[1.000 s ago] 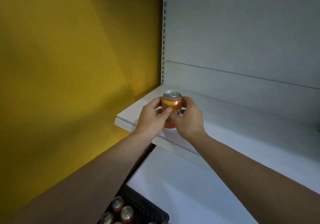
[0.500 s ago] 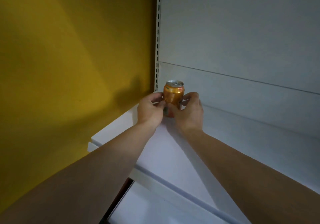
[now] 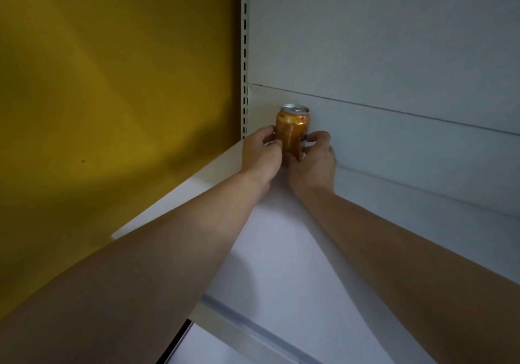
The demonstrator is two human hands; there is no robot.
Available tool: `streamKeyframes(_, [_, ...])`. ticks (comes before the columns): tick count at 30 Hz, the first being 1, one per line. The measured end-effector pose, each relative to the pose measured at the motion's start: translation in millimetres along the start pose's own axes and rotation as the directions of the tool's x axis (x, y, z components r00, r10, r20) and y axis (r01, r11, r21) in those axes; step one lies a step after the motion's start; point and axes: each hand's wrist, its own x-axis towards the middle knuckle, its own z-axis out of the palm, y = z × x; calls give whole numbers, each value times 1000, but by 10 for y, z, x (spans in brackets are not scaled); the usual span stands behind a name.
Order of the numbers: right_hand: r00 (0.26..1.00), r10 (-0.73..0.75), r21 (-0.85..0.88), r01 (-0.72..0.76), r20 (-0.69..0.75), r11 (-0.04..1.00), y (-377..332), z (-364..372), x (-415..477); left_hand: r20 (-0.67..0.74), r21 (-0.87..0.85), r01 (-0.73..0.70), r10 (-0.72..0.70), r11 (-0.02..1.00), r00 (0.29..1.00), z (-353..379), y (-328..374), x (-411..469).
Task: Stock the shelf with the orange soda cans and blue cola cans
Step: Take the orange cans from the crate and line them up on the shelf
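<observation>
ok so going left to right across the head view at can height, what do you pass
yellow wall → slotted upright → left hand → orange soda can → right hand → white back panel

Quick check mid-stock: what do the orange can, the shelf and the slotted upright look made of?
The orange soda can: thin metal, probably aluminium, glossy; silver lid and bright highlights on its wall. The shelf: likely painted sheet metal, matte white, smooth, with a folded front lip; laminate is possible. The slotted upright: painted metal, cream, with a row of punched slots.
</observation>
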Motion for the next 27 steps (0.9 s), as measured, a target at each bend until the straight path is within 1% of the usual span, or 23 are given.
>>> streamKeyframes(4, [999, -2, -9, 3, 50, 1000, -13, -12, -26, 85, -7, 23, -22, 1000, 996, -16, 46, -77])
streamKeyframes(7, [997, -27, -13, 29, 78, 1000, -30, -56, -113, 119, 20, 28, -30, 999, 992, -68, 98, -193])
streamKeyframes(11, [993, -44, 0, 44, 105, 999, -101, -164, -364, 112, 115, -8, -5, 993, 994, -234, 145, -397])
streamKeyframes(16, [981, -100, -10, 103, 165, 995, -339, -458, -778, 90, 136, -77, 65, 988, 994, -513, 208, -816])
streamKeyframes(19, [975, -123, 22, 121, 186, 992, -493, -758, -1103, 82, 161, -117, 105, 980, 991, -704, 349, -1180])
streamKeyframes(22, [968, -152, 49, 145, 200, 988, -641, -1103, -1496, 73, 143, -141, 132, 980, 989, -878, 556, -1696])
streamKeyframes(27, [967, -110, 120, 84, 229, 989, -821, -1631, -2306, 67, 157, -146, 137, 977, 988, -1125, 764, -2796])
